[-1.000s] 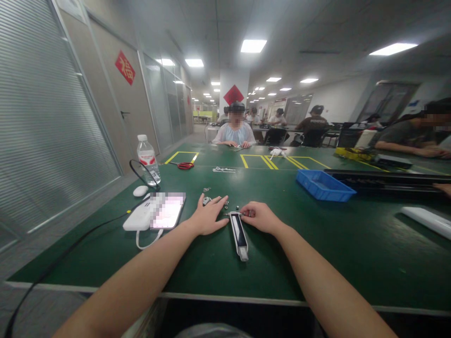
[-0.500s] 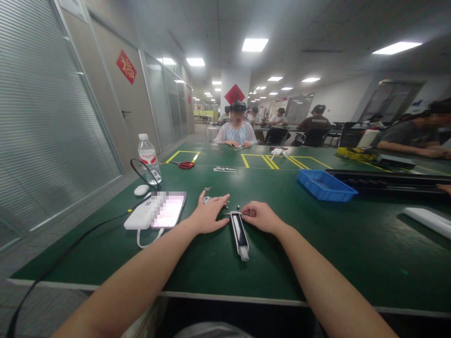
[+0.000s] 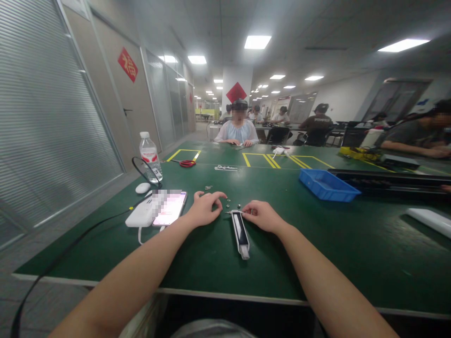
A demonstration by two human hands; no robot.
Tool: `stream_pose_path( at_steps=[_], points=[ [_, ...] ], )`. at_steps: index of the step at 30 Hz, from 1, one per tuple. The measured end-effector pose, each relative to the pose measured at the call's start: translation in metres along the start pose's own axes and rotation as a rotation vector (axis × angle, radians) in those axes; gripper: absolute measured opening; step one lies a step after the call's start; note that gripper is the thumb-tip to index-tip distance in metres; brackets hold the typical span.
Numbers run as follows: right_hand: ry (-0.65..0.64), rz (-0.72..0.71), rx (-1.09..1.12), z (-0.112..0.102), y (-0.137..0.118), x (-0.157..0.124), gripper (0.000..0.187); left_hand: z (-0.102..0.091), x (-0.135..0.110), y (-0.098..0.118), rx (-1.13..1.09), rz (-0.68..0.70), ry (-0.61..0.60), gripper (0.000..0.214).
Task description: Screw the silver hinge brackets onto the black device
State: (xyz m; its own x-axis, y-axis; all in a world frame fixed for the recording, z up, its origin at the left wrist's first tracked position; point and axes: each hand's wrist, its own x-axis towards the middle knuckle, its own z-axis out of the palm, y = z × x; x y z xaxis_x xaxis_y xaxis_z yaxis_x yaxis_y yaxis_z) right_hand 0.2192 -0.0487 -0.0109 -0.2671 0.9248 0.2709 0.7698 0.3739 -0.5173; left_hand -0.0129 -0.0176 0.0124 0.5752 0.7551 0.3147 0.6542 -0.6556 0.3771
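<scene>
On the green table lies a narrow white-framed device with a dark face (image 3: pixel 240 231), its pale clear-looking end toward me. A thin metal pin (image 3: pixel 228 212) sticks out from the left of its far end. At the far right corner of the device, my right hand (image 3: pixel 262 216) has its thumb and fingertips pinched together; what sits between them is too small to make out. My left hand (image 3: pixel 205 210) is left of the device, index finger stretched toward small metal rings (image 3: pixel 229 200). Its thumb is apart from that finger. Another small metal nut-like piece (image 3: pixel 239 206) lies just beyond the device.
To the left are a phone (image 3: pixel 171 209), a white power bank (image 3: pixel 139 213), a water bottle (image 3: pixel 150 157) and a black cable. Farther off lie red-handled scissors (image 3: pixel 187 163) and small metal parts (image 3: pixel 226 167). A blue tray (image 3: pixel 327 185) stands right. A person (image 3: pixel 238 129) sits opposite.
My left hand has drawn back slightly to the left, away from the device, its fingers curling and its index finger pointing at the small rings. My right hand stays at the device's corner.
</scene>
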Motion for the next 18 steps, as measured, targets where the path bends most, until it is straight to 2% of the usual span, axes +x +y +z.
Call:
stream_pose_path(
  at_steps=[7,18],
  points=[
    [-0.01,0.0,0.003,-0.0011,-0.0004,0.0003,0.018,-0.0035,0.0004,0.0038,-0.159,-0.021,-0.078,0.038],
    [-0.02,-0.007,-0.018,-0.0026,-0.0036,-0.0005,0.015,0.0023,0.0004,0.0011,-0.173,0.011,-0.01,0.033]
  ],
)
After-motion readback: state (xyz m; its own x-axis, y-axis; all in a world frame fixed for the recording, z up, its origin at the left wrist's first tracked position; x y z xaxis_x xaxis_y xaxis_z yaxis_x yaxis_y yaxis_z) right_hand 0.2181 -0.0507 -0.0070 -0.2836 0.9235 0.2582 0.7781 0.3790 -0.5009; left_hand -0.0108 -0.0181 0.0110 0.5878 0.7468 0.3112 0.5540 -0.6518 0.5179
